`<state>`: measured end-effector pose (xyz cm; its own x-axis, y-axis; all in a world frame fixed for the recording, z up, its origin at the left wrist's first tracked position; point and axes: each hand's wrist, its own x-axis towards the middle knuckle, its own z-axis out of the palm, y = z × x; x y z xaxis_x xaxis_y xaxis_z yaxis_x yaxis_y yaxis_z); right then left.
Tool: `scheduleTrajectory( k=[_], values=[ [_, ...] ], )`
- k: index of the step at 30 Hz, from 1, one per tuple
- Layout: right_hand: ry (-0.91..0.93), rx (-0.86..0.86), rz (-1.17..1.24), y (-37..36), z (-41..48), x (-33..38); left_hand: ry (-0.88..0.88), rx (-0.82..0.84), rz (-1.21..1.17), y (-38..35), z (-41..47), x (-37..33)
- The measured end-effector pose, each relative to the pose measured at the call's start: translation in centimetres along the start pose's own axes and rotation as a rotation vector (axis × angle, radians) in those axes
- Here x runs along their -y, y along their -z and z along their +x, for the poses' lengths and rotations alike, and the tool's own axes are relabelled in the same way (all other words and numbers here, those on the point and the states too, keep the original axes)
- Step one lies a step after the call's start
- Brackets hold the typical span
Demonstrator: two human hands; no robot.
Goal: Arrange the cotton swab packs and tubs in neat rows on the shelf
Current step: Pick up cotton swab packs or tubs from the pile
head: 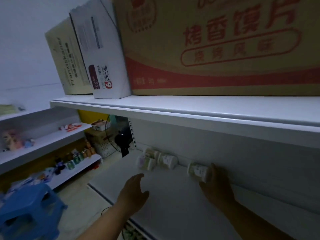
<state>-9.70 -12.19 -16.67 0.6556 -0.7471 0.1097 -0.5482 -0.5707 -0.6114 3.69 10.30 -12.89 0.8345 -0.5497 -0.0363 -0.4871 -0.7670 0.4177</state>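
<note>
Cotton swab tub point(199, 171) sits at the back of the white shelf point(173, 205), the right hand point(216, 186) curled round it. The left hand point(133, 191) hovers over the shelf, loosely open, holding nothing. Farther along lie a second tub point(167, 160) and blurred packs point(146, 161). Above stands a cardboard box point(216, 49) with red print

Brown carton point(216, 45) printed in red, upper right; white box point(103, 63) and pale box point(67, 63) just left of it. Blue stool point(29, 208) near left; black fan point(122, 140) far centre.
</note>
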Motion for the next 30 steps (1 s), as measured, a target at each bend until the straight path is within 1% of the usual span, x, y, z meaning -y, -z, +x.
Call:
scheduleTrajectory(
  k=[2, 3, 6, 8, 9, 11, 14, 17, 22, 25, 28, 30],
  values=[
    [-0.148, -0.103, 0.076, -1.4, 0.2, 1.0, -0.033, -0.059, -0.025, -0.3, 2.4, 1.1],
    [-0.187, -0.142, 0.063, -1.9, 0.3, 1.3, -0.048, -0.089, -0.025, -0.5, 3.9, 1.8],
    [-0.227, -0.223, 0.003, -2.9, 0.5, 1.5, -0.067, -0.163, -0.062, -0.7, 8.8, 3.4],
    [-0.25, -0.259, 0.004, -3.2, 0.7, 1.5, -0.059, -0.138, -0.15, -0.9, 11.1, 3.3],
    [-0.255, -0.271, 0.003, -3.2, 0.7, 1.5, -0.049, -0.117, -0.218, -1.1, 11.7, 3.1],
    [-0.273, -0.274, 0.023, -3.1, 0.6, 1.7, -0.042, -0.152, -0.325, -2.1, 12.6, 2.9],
    [-0.323, -0.278, 0.123, -3.1, 0.2, 1.5, -0.041, -0.197, -0.329, -3.9, 13.2, 3.5],
    [-0.353, -0.282, 0.166, -3.3, 0.2, 1.2, -0.033, -0.208, -0.309, -4.4, 14.0, 3.8],
    [-0.381, -0.304, 0.238, -3.4, 0.2, 1.4, -0.095, -0.153, -0.429, -4.0, 13.9, 3.8],
    [-0.384, -0.31, 0.397, -2.8, -0.5, 1.7, -0.165, -0.108, -0.508, -3.6, 13.2, 3.9],
    [-0.364, -0.342, 0.647, -1.1, -3.3, 2.5, -0.268, -0.084, -0.657, -3.0, 11.6, 3.8],
    [-0.348, -0.329, 0.889, 0.5, -6.2, 2.5, -0.326, 0.053, -0.784, -3.2, 9.1, 3.1]
  ],
)
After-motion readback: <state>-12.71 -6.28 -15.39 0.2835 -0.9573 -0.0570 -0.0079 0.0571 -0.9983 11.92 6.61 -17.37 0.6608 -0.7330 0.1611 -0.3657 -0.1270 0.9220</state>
